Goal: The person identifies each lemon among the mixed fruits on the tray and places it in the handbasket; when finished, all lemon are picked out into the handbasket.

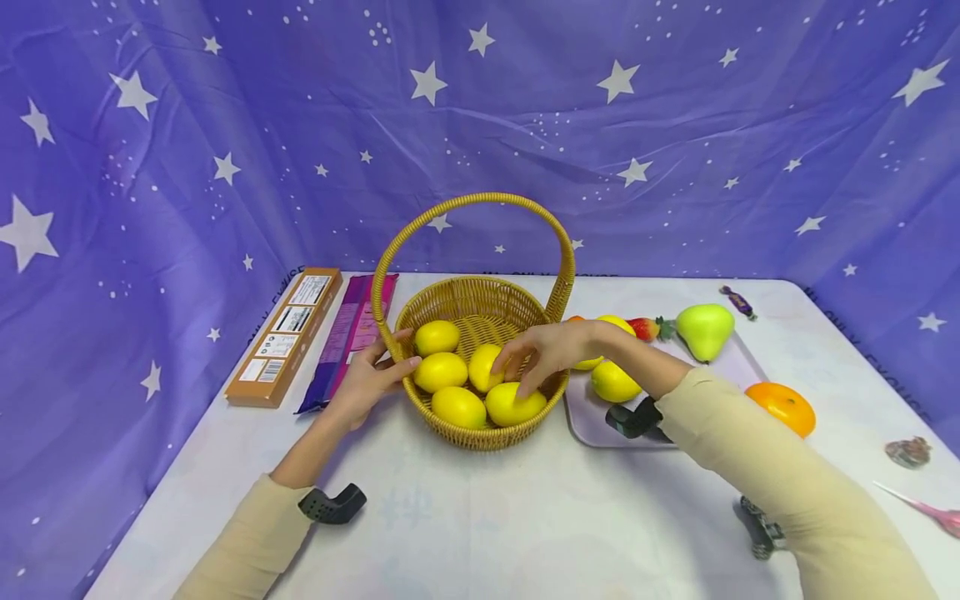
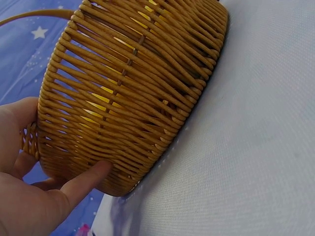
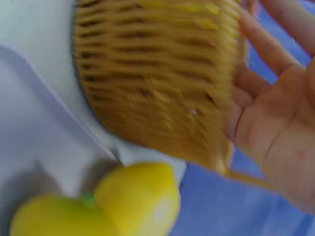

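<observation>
A wicker basket (image 1: 480,439) with a tall arched handle holds several yellow lemons (image 1: 459,407). My left hand (image 1: 365,387) grips its left rim, thumb over the edge and fingers along the outside; the left wrist view shows a fingertip against the woven wall (image 2: 123,98). Over the basket's right rim reaches my right hand (image 1: 551,346), its fingers apart and slightly bent. Its fingertips are right at a middle lemon (image 1: 483,367) and the front right lemon (image 1: 514,406). In the blurred right wrist view, the palm (image 3: 280,123) faces the basket's rim, with the fingertips hidden beyond it.
Right of the basket, a pale tray (image 1: 600,433) bears more lemons (image 1: 615,382), a strawberry (image 1: 643,328), a green pear (image 1: 705,331) and an orange (image 1: 782,408). A brown box (image 1: 285,337) and purple packet (image 1: 348,333) lie left. Wrapped candy (image 1: 738,302) lies at the back right.
</observation>
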`<state>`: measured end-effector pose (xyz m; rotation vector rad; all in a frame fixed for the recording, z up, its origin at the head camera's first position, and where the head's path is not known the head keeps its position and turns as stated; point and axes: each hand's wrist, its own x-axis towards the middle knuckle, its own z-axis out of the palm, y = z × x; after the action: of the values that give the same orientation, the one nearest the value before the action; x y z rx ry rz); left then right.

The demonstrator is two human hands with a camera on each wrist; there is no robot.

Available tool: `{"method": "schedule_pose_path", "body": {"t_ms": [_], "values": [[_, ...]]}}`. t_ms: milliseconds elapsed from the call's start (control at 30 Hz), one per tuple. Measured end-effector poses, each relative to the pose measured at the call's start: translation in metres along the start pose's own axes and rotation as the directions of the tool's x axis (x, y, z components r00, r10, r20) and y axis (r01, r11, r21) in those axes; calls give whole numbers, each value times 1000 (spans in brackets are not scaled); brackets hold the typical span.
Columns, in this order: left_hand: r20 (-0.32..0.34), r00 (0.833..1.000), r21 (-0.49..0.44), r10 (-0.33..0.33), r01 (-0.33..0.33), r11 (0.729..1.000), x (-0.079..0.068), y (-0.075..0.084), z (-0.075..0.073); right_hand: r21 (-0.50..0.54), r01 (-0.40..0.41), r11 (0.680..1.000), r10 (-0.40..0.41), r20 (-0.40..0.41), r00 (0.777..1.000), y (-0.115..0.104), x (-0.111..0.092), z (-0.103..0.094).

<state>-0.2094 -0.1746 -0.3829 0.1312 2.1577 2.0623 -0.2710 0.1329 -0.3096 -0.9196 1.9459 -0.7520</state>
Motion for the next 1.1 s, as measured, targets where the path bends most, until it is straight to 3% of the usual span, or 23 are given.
{"method": "schedule_pose_path", "body": {"t_ms": [200,333,533,767,1000,1100], "values": [[-6,1000,7,-5,5,1000,-2,2,1,109,88,990,-79,-86,993,10,-41,-22],[-2,1000,10,-3,3,1000,-3,4,1,130,114,985,-91,-171,981,32,-71,-31],[4,1000,6,-5,5,1000,-3,3,1,202,18,979,33,-248,968,77,-99,-32],[5,1000,2,2,-2,1000,-2,1,1,208,-46,977,96,-237,967,104,-104,-21],[7,1000,-5,10,-10,1000,-1,0,0,42,-144,989,150,-252,956,102,-100,-13],[5,1000,-2,13,-13,1000,0,0,0,10,-145,989,142,-279,950,98,-101,-12]]}}
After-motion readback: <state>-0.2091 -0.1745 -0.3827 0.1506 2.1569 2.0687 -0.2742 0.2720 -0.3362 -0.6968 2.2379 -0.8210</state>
